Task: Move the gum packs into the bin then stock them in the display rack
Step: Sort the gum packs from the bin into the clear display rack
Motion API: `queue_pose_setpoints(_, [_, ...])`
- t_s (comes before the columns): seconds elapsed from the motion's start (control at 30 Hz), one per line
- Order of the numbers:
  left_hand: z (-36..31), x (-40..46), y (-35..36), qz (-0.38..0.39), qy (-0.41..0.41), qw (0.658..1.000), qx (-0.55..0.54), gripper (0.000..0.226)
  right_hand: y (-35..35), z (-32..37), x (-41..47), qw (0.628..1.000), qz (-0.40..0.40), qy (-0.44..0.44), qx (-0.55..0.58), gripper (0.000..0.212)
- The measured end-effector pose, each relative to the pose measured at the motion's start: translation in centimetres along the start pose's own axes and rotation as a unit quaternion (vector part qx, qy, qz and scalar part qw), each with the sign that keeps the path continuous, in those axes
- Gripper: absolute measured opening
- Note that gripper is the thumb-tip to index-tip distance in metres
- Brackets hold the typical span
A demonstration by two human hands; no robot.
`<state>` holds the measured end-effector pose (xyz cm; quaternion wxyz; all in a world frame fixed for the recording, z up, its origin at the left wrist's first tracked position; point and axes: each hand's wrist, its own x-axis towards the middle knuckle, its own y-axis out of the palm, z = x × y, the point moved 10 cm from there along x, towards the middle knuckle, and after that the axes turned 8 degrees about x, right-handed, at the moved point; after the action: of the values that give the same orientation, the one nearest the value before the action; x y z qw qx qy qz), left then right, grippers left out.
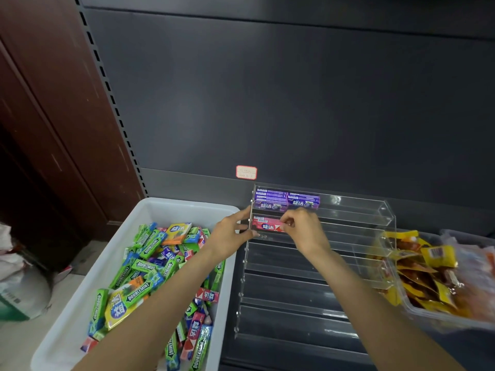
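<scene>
Hands meet at the rack point(316, 263): right hand point(302, 228) pinches a red gum pack point(266, 224) on its second shelf; left hand point(230, 231) grips its side wall. Bin point(80, 303) at nine o'clock, arms covering some packs.

A clear tub point(417, 315) of yellow snack packets point(428, 266) sits at right (a red-edged label point(246, 172) sticks to the dark shelf back panel point(267, 103)).
</scene>
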<state>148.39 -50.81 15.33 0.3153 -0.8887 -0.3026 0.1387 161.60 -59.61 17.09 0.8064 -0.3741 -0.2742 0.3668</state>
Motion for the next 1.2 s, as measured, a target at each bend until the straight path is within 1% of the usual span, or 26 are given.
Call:
queue_pose_setpoints(0.1, [0.0,0.2,0.0,0.007,-0.001,0.999,-0.033,0.056,0.6,0.1,0.2,1.000,-0.010,0.005,-0.005,0.019])
queue_pose_setpoints(0.2, [0.2,0.2,-0.1,0.004,0.000,0.999,-0.043,0.055,1.1,0.1,0.2,1.000,-0.014,0.012,-0.017,0.021])
queue_pose_setpoints(0.37, [0.7,0.1,-0.6,-0.013,-0.005,0.996,-0.084,0.046,1.2,0.4,0.1,0.999,0.000,0.015,-0.041,0.020])
queue_pose_setpoints(0.43, [0.9,-0.2,-1.2,-0.025,-0.004,0.996,-0.084,0.042,0.7,1.2,-0.2,0.999,-0.007,0.006,-0.049,0.020])
queue_pose_setpoints(0.5, [1.6,-0.8,-2.4,-0.048,-0.005,0.996,-0.074,0.037,0.6,2.7,-0.5,0.999,-0.014,-0.017,-0.032,0.021])
queue_pose_setpoints(0.63, [4.1,-3.2,-6.3,-0.115,-0.001,0.993,-0.025,0.023,2.1,7.7,-1.5,0.994,-0.005,-0.072,0.083,0.017])
queue_pose_setpoints(0.73, [7.3,-5.1,-10.1,-0.157,-0.008,0.987,0.013,0.017,5.3,11.5,-2.2,0.986,0.034,-0.103,0.126,0.015])
queue_pose_setpoints(0.8, [9.8,-6.7,-12.9,-0.192,-0.015,0.979,0.063,0.018,8.2,13.4,-2.3,0.983,0.063,-0.105,0.136,0.016])
queue_pose_setpoints(0.87, [12.7,-8.1,-15.4,-0.210,-0.029,0.967,0.140,0.028,10.9,15.1,-2.5,0.982,0.086,-0.098,0.137,0.020])
queue_pose_setpoints(0.9, [14.4,-8.6,-16.2,-0.196,-0.047,0.964,0.173,0.037,12.3,15.9,-2.7,0.981,0.101,-0.096,0.134,0.023])
queue_pose_setpoints(0.97, [17.7,-9.3,-17.1,-0.142,-0.082,0.963,0.213,0.056,15.6,16.9,-3.1,0.977,0.145,-0.094,0.125,0.034])
queue_pose_setpoints(1.03, [19.9,-9.5,-17.3,-0.085,-0.082,0.967,0.225,0.068,19.2,16.5,-3.4,0.976,0.195,-0.056,0.080,0.047])
queue_pose_setpoints(1.1, [21.3,-9.7,-17.2,-0.031,-0.075,0.974,0.211,0.073,21.9,15.4,-4.0,0.973,0.232,-0.006,0.006,0.055])
queue_pose_setpoints(1.13, [21.8,-9.8,-17.1,-0.007,-0.074,0.978,0.197,0.073,22.6,15.1,-4.3,0.971,0.239,0.014,-0.012,0.055])
queue_pose_setpoints(1.2, [22.9,-10.1,-16.8,0.027,-0.074,0.983,0.163,0.075,23.2,15.0,-4.4,0.973,0.226,0.039,-0.007,0.050])
